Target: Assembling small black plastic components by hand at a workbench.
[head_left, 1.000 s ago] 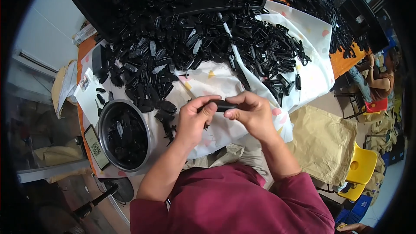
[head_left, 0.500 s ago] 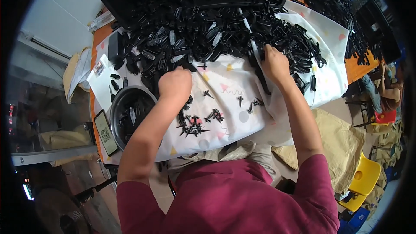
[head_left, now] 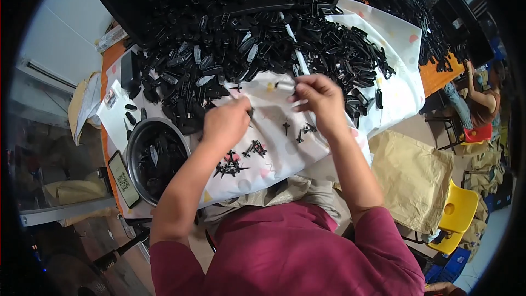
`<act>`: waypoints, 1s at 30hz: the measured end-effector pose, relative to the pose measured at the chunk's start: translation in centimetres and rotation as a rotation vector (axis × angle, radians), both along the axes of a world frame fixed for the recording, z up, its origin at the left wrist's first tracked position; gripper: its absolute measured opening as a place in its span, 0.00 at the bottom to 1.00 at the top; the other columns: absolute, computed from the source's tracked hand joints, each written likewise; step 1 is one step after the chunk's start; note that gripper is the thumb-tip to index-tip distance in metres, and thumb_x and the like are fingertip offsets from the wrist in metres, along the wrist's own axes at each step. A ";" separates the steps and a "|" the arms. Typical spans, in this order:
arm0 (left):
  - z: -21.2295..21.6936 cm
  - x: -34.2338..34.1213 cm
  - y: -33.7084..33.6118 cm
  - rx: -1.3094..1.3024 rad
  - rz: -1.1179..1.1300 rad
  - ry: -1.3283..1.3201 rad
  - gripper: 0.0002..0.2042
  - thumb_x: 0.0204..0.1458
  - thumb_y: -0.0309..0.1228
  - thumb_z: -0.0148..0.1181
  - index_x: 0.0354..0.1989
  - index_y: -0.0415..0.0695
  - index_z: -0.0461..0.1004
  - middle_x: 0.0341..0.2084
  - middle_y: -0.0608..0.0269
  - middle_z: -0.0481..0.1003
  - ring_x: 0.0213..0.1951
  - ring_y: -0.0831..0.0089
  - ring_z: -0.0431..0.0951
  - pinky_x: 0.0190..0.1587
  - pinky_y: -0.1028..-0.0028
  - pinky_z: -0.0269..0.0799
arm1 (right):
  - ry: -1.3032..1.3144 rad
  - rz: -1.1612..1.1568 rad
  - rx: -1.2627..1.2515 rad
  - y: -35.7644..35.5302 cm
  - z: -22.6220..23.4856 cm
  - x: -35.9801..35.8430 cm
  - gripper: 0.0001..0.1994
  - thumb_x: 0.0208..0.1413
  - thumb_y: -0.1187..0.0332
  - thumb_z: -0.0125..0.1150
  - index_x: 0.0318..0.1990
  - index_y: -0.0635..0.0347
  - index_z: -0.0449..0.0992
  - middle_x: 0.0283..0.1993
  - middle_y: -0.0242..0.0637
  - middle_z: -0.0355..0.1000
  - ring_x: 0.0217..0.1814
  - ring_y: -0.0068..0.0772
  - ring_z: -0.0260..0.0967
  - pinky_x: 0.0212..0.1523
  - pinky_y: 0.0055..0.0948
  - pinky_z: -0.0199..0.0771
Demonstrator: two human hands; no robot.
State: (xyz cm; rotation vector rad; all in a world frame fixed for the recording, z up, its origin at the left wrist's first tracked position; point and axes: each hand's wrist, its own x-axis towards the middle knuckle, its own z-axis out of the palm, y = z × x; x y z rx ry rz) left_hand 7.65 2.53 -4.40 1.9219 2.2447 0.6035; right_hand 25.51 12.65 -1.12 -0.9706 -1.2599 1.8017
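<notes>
My left hand (head_left: 226,124) is closed above the white patterned cloth (head_left: 274,156), at the near edge of a heap of black plastic parts (head_left: 219,49). A dark bit shows beside its fingertips, too hidden to name. To its right my right hand (head_left: 324,101) has its fingers bent and pressed together, with a small dark and silvery piece (head_left: 286,84) at the tips, blurred by motion. The two hands are apart. Small spiky black pieces (head_left: 231,165) lie in a cluster on the cloth nearer me, with several more (head_left: 306,131) below my right hand.
A round metal bowl (head_left: 130,159) with black parts stands at the left, beside a phone (head_left: 124,178). A large black bin (head_left: 104,5) is behind the heap. A white strip (head_left: 296,49) lies across the heap. At the far right a person (head_left: 482,98) sits near another pile.
My right hand has come away from the heap, leftward and nearer me, with a small piece at its fingertips. My left hand has moved slightly nearer and to the right. The whole view has shifted.
</notes>
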 end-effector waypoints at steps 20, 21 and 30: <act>2.6 3.1 -2.7 0.149 0.013 -1.128 0.13 0.39 0.24 0.65 0.36 0.41 0.75 0.30 0.68 0.73 0.27 0.83 0.66 0.31 0.82 0.64 | 0.269 0.185 -0.452 -4.5 -0.6 1.4 0.07 0.51 0.72 0.56 0.34 0.67 0.72 0.23 0.37 0.69 0.20 0.27 0.69 0.17 0.19 0.71; 2.8 3.2 -2.7 0.187 -0.023 -1.054 0.13 0.38 0.24 0.65 0.36 0.41 0.75 0.30 0.68 0.73 0.27 0.83 0.66 0.31 0.82 0.64 | 0.279 0.183 -0.448 -4.5 -0.6 1.5 0.06 0.51 0.72 0.56 0.33 0.67 0.72 0.23 0.36 0.69 0.20 0.27 0.69 0.16 0.19 0.70; 5.2 3.0 -2.9 0.344 -0.291 -0.223 0.13 0.38 0.24 0.64 0.36 0.42 0.75 0.29 0.62 0.74 0.27 0.77 0.73 0.27 0.76 0.68 | -0.001 0.272 -0.260 -4.0 0.2 2.4 0.06 0.49 0.72 0.59 0.30 0.66 0.71 0.24 0.35 0.69 0.19 0.24 0.68 0.13 0.18 0.64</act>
